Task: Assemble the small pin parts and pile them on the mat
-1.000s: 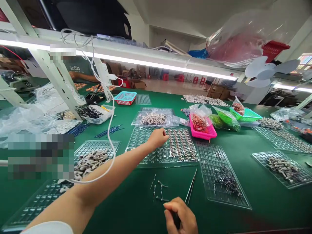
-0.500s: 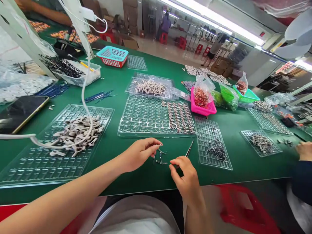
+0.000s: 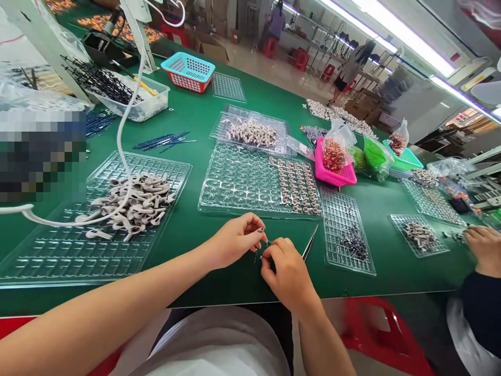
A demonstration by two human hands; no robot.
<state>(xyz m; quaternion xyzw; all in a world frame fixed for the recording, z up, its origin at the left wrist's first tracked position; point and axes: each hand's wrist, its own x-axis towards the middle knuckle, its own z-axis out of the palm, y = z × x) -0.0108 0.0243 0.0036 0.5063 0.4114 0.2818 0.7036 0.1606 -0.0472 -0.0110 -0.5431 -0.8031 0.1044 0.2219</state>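
Under the worker's fingertips lie a few small wired pieces [image 3: 267, 243], on the green bench [image 3: 219, 292] near its front edge. The left hand [image 3: 235, 241] comes in from eight o'clock, its thumb and fingers drawn close at the pieces; the right hand [image 3: 287, 271], from five o'clock, curls in to meet it. From where I stand I can't tell whether either grips anything.

Tweezers [image 3: 310, 243] lie just beside the right hand, at three o'clock. Beyond them, a narrow tray [image 3: 332, 209] bears a dark heap of fine parts. At twelve sits a clear moulded tray [image 3: 242, 183], its right-hand columns filled with ring-ended parts [image 3: 299, 188]. Between nine and ten, grey-beige shells [image 3: 133, 203] are piled on another tray. A pink basket [image 3: 336, 180] stands between one and two, a blue-and-red one at eleven. Well off at three, a co-worker's hand [image 3: 485, 250] rests near the bench.
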